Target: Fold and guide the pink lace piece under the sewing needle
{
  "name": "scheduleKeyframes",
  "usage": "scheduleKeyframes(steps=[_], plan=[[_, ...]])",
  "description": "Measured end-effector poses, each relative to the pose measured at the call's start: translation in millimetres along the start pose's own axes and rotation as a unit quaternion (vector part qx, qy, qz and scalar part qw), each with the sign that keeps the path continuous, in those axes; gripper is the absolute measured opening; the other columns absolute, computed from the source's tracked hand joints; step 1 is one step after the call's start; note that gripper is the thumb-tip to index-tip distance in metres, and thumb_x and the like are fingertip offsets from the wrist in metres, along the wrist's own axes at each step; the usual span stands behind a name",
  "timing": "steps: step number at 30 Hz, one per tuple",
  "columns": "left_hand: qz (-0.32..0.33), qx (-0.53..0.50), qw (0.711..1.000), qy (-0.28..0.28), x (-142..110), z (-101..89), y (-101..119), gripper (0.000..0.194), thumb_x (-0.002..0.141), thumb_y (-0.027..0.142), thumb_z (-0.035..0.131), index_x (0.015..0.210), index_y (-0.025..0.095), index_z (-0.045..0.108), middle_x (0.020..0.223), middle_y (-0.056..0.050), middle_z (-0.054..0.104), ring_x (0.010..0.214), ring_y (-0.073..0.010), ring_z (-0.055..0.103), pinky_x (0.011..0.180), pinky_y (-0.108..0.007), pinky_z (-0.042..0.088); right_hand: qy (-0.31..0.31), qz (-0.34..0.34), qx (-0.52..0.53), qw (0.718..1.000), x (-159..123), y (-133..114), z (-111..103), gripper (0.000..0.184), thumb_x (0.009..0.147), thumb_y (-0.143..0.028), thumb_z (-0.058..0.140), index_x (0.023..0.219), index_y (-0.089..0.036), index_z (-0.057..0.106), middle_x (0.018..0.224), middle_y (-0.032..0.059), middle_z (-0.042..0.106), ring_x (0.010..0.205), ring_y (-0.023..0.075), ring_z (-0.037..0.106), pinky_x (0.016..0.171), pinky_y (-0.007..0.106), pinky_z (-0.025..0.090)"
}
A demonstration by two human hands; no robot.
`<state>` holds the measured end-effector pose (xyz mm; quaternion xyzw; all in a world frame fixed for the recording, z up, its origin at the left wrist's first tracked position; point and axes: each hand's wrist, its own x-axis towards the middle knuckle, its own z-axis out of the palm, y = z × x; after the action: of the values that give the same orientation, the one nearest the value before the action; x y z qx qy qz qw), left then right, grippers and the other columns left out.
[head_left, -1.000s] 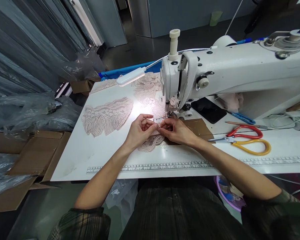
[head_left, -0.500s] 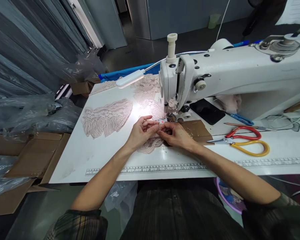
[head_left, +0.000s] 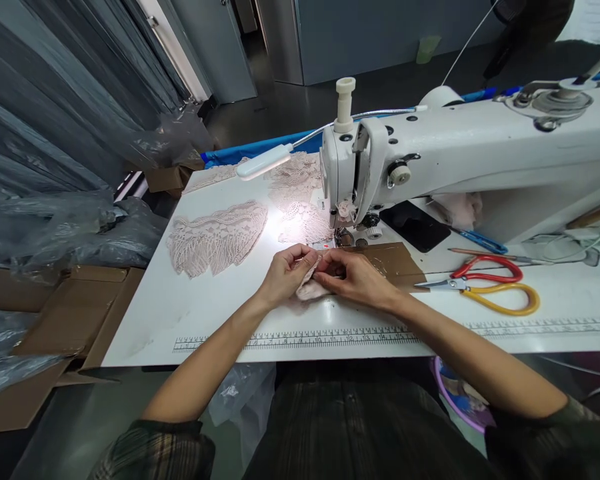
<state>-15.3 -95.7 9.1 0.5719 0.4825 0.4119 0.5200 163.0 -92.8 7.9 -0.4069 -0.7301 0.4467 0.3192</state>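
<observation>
Nearest the viewer, a printed ruler strip (head_left: 300,338) runs along the front edge of the white table (head_left: 150,320). Just beyond it the left hand (head_left: 284,272) and the right hand (head_left: 354,279) meet over one small lace piece (head_left: 307,288), both pinching it with thumbs and fingertips curled closed on its upper edge. The piece is pale pink, openwork and soft, bunched and folded between the hands, its lower part resting on the table just in front of the needle area. A tiny red-and-white tag shows at its top edge by the fingertips; whether it is attached cannot be told.

Beside the right hand lies one brown cardboard patch (head_left: 395,257) taped flat to the table. To the right sit one pair of scissors (head_left: 485,287) with red and yellow handles, and behind them one pencil and one blue-handled tool.

Farther on, one larger lace panel (head_left: 215,237) lies flat to the left, well apart from the hands, and more lace (head_left: 295,177) lies piled under the one lamp (head_left: 264,162) on its bendable neck. One white sewing machine (head_left: 470,153) spans the right side, with a black pad beneath its arm.
</observation>
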Motion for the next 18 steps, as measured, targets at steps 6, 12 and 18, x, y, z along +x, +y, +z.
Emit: scheduleKeyframes(steps=[6, 12, 18], plan=[[-0.008, 0.065, 0.997, -0.035, -1, -0.2, 0, 0.027, 0.083, 0.041, 0.07, 0.082, 0.014, 0.07, 0.068, -0.001, 0.062, 0.06, -0.0094, 0.052, 0.055, -0.021, 0.042, -0.002, 0.044, 0.014, 0.999, -11, 6, -23, 0.018, 0.088, -0.033, 0.059, 0.092, -0.016, 0.062, 0.067, -0.0004, 0.062, 0.059, 0.011, 0.055, 0.057, 0.025, 0.042], [0.021, 0.129, 0.991, -0.032, -1, 4.2, 0, 0.022, 0.082, 0.033, 0.065, 0.077, 0.013, 0.071, 0.073, -0.005, 0.067, 0.064, -0.0116, 0.057, 0.059, -0.023, 0.048, 0.005, 0.042, 0.053, 0.998, -12, 12, -15, 0.023, 0.089, -0.033, 0.055, 0.097, -0.013, 0.063, 0.077, 0.0031, 0.066, 0.065, 0.0115, 0.057, 0.061, 0.026, 0.045], [0.041, 0.161, 0.986, -0.035, -2, 4.9, -1, 0.019, 0.081, 0.029, 0.063, 0.076, 0.013, 0.072, 0.074, -0.005, 0.07, 0.067, -0.0131, 0.061, 0.062, -0.024, 0.051, 0.008, 0.036, 0.036, 0.999, -10, 7, -14, 0.021, 0.087, -0.034, 0.055, 0.089, -0.014, 0.063, 0.074, 0.0019, 0.065, 0.062, 0.0105, 0.055, 0.059, 0.025, 0.044]])
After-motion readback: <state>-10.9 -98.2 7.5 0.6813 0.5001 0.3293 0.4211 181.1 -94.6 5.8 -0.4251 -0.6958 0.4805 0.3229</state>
